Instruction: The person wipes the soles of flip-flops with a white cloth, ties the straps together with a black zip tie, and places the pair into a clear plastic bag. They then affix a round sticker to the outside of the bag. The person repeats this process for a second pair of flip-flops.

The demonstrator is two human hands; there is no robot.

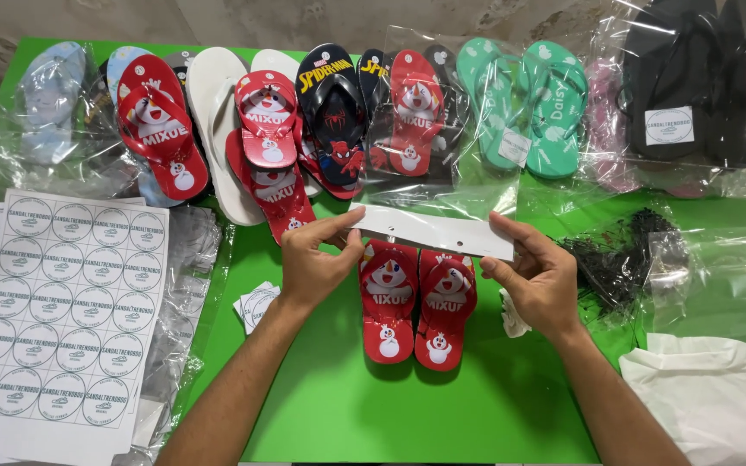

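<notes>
Bright green covers the desk [442, 414], with a rough grey wall behind it. Both hands hold a clear plastic bag [429, 185] by its white header strip [433, 231]: the left hand [317, 263] pinches the strip's left end, the right hand [537, 276] pinches its right end. The strip's long axis runs left to right, dipping slightly to the right, and the bag's clear body stretches away from the person; whether it holds anything cannot be told. Just below the strip lies a pair of red flip-flops [416, 302] side by side, toes partly hidden under it, heels toward the person. Along the far edge sit more sandals, some in clear bags, among them a teal pair [524, 103] and a black pair [692, 86]. A sticker sheet [53, 319] lies at left, a heap of black ties [619, 255] at right.
</notes>
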